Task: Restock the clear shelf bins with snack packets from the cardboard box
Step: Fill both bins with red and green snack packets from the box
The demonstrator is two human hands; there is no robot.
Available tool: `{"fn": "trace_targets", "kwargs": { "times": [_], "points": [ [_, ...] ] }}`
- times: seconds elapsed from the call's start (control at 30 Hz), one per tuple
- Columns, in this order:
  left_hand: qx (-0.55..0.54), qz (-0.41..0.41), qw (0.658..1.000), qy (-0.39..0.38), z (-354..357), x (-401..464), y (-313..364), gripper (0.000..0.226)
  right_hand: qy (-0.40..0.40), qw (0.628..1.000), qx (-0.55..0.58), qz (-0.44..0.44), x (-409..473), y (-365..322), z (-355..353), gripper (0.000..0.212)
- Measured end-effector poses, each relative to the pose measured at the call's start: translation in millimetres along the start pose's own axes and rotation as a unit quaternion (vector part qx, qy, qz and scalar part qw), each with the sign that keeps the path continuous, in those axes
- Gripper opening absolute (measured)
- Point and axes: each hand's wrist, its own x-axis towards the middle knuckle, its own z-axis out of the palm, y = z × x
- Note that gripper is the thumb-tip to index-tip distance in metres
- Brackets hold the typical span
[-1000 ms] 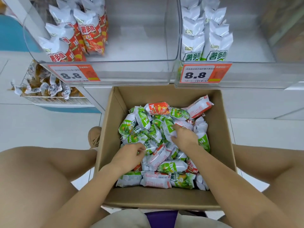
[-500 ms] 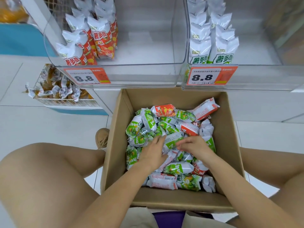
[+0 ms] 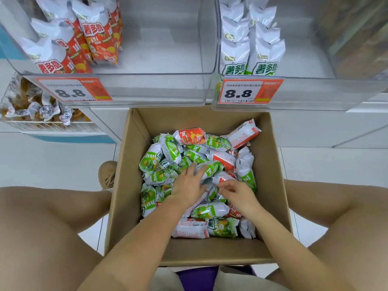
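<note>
Sorting through the cardboard box [image 3: 130, 185], the left hand [image 3: 188, 186] lies flat on green packets [image 3: 210, 211]; the right hand [image 3: 237, 193] curls loosely, gripping nothing clearly.

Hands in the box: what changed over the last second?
The left hand moved forward and inward from the near-left of the pile to its middle, fingers spread flat on the packets. The right hand drew back toward the person, meeting it. No clear grip on a packet yet. Cardboard box and shelf bins unchanged.

Packets [image 3: 197, 185] in box [image 3: 126, 185] below bins [image 3: 159, 91]
</note>
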Motion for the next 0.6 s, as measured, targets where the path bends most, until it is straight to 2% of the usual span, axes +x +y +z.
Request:
{"fn": "trace_targets", "kwargs": {
  "times": [0.1, 0.17, 0.3, 0.37, 0.4, 0.5, 0.57, 0.6],
  "points": [
    [0.045, -0.001, 0.999, 0.027, -1.0, 10.6, -2.0, 0.061, 0.011, 1.0, -0.017, -0.008, 1.4, -1.4, -3.9, 0.016],
    [0.031, 0.008, 0.999, 0.039, -5.6, 14.7, -8.2, 0.056, 0.017, 0.998, -0.048, -0.024, 2.7, -4.6, -5.8, 0.021],
    [-0.034, 0.036, 0.998, 0.034, -25.5, 9.0, -25.1, 0.044, 0.063, 0.975, -0.181, -0.11, 8.0, -10.7, -6.9, 0.061],
    [-0.07, 0.056, 0.996, -0.002, -37.3, -3.3, -33.0, 0.041, 0.044, 0.961, -0.224, -0.156, 14.6, -14.0, -3.9, 0.084],
    [-0.122, 0.057, 0.99, -0.038, -43.3, -10.7, -35.9, 0.041, 0.018, 0.953, -0.251, -0.168, 19.2, -15.6, -1.0, 0.091],
    [-0.324, 0.031, 0.939, -0.111, -59.3, -27.9, -40.7, 0.035, -0.077, 0.955, -0.253, -0.133, 23.1, -29.4, 9.7, 0.085],
    [-0.373, 0.001, 0.926, -0.06, -63.5, -31.8, -48.3, 0.028, -0.105, 0.975, -0.173, -0.097, 18.4, -38.0, 17.3, 0.077],
    [-0.353, -0.019, 0.935, -0.014, -63.5, -31.7, -54.5, 0.027, -0.096, 0.985, -0.129, -0.07, 15.9, -38.0, 20.5, 0.078]
  ]
}}
